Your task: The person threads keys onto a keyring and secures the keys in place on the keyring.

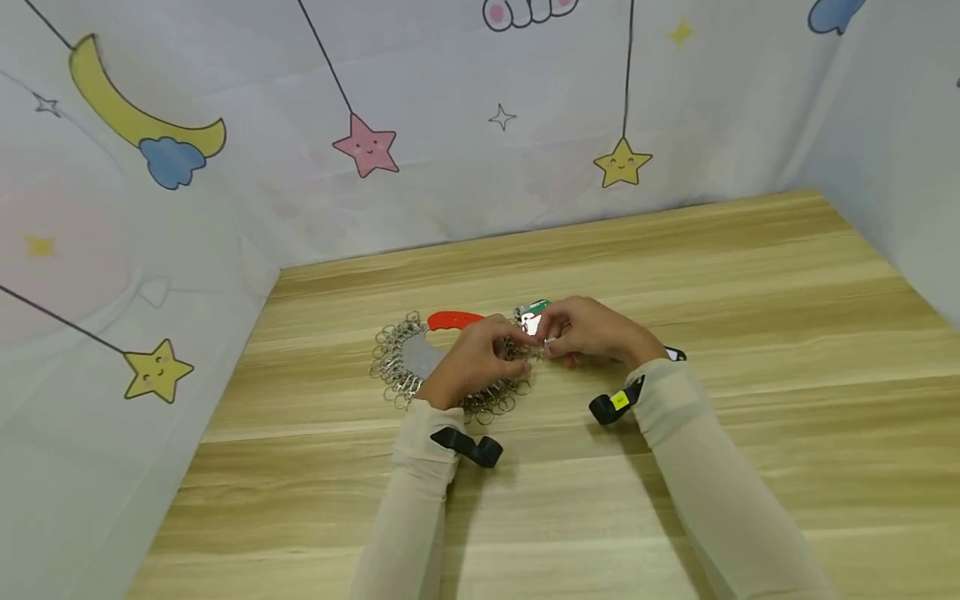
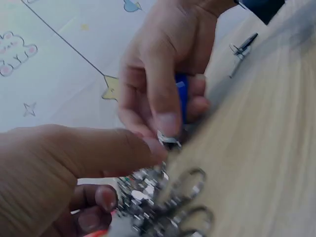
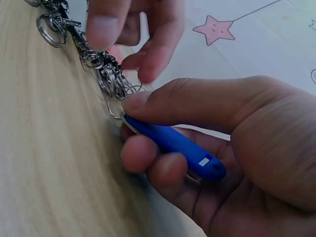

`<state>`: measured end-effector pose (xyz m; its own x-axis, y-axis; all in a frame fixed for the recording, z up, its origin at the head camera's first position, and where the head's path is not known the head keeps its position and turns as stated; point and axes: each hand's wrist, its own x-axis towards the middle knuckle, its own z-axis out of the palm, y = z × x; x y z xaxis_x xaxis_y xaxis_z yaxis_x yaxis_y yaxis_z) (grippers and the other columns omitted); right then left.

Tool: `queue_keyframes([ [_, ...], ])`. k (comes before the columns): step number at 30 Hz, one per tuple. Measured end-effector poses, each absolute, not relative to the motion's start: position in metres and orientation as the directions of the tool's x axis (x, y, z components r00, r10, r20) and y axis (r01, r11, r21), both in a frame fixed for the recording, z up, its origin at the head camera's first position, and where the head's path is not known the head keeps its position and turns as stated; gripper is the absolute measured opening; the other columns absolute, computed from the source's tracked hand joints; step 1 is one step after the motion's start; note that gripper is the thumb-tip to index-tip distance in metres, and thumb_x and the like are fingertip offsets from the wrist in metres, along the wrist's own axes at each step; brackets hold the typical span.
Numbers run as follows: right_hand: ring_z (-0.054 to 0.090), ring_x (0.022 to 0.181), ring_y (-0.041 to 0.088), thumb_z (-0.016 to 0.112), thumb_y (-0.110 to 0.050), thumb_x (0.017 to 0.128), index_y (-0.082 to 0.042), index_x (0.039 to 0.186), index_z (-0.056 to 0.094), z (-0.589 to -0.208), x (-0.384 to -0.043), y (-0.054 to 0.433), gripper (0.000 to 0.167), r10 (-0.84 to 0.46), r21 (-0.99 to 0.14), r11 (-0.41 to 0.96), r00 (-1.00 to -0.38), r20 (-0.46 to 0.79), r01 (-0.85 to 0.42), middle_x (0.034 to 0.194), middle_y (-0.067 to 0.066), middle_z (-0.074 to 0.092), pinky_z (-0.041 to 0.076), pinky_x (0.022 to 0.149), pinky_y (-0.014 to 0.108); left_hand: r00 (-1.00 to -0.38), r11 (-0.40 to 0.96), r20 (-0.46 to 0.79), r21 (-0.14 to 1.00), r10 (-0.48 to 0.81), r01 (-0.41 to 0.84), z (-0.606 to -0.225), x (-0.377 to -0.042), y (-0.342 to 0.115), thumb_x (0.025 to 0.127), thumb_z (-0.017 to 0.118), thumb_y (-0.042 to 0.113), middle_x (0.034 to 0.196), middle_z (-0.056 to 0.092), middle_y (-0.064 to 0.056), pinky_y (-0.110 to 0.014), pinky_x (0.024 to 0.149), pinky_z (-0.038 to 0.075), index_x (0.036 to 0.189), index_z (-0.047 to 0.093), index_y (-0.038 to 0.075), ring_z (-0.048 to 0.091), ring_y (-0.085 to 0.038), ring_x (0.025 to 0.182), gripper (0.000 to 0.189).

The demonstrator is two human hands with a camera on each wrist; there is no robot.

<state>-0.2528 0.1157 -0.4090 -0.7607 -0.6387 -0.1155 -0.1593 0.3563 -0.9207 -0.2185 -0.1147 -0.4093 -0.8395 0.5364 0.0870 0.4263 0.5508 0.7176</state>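
My right hand [image 1: 592, 329] grips a slim blue pocketknife [image 3: 173, 143], its handle lying across the curled fingers and my thumb pressing near its ring end. A thin metal split ring [image 3: 114, 107] sits at that end, close against a cluster of clasps and rings. My left hand [image 1: 480, 354] hovers beside it, thumb and fingers apart, fingertips right by the rings. Under the left hand lies a grey curved plate [image 1: 422, 358] with a red handle [image 1: 453, 320] and many metal key rings [image 1: 386, 354] around its edge. The left hand hides part of the plate.
Behind the hands, a green piece [image 1: 538, 307] lies at the rings' right end. A small black-and-silver tool [image 2: 242, 52] rests on the wooden table [image 1: 750, 433] beyond the right hand. A cloth [image 1: 450, 200] printed with stars hangs along the table's back edge.
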Motion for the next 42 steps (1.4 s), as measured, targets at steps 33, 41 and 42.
queue_keyframes([
  [33, 0.053, 0.083, 0.026, 0.067, 0.009, 0.078, -0.002, 0.098, 0.064, -0.353, -0.232, 0.221, 0.023, -0.453, -0.685, 0.728, -0.739, -0.499, 0.017, 0.096, 0.011, 0.062, 0.044, 0.071, 0.039, -0.835, 0.660, -0.010, 0.618, 0.550, 0.427, -0.390, -0.212, -0.108, 0.092, 0.075, 0.012, 0.087, 0.070, 0.008, -0.027, 0.069, 0.051, 0.097, 0.080, 0.014, 0.062, -0.008, 0.077, 0.007],
  [41, 0.055, 0.076, 0.023, 0.067, 0.006, 0.084, -0.002, 0.085, 0.069, -0.366, -0.241, 0.223, 0.008, -0.496, -0.712, 0.697, -0.775, -0.392, -0.086, 0.086, 0.007, 0.064, 0.045, 0.067, 0.035, -0.822, 0.630, 0.008, 0.638, 0.569, 0.442, -0.391, -0.213, -0.109, 0.091, 0.075, 0.007, 0.091, 0.073, 0.004, -0.027, 0.067, 0.052, 0.102, 0.082, 0.013, 0.063, -0.010, 0.074, 0.014],
  [42, 0.055, 0.077, 0.023, 0.067, 0.004, 0.086, -0.003, 0.085, 0.069, -0.367, -0.241, 0.224, 0.008, -0.511, -0.716, 0.687, -0.781, -0.359, -0.120, 0.086, 0.006, 0.065, 0.045, 0.068, 0.035, -0.821, 0.634, 0.013, 0.629, 0.570, 0.450, -0.391, -0.213, -0.109, 0.091, 0.075, 0.007, 0.094, 0.073, 0.004, -0.026, 0.069, 0.051, 0.102, 0.082, 0.013, 0.064, -0.009, 0.078, 0.014],
])
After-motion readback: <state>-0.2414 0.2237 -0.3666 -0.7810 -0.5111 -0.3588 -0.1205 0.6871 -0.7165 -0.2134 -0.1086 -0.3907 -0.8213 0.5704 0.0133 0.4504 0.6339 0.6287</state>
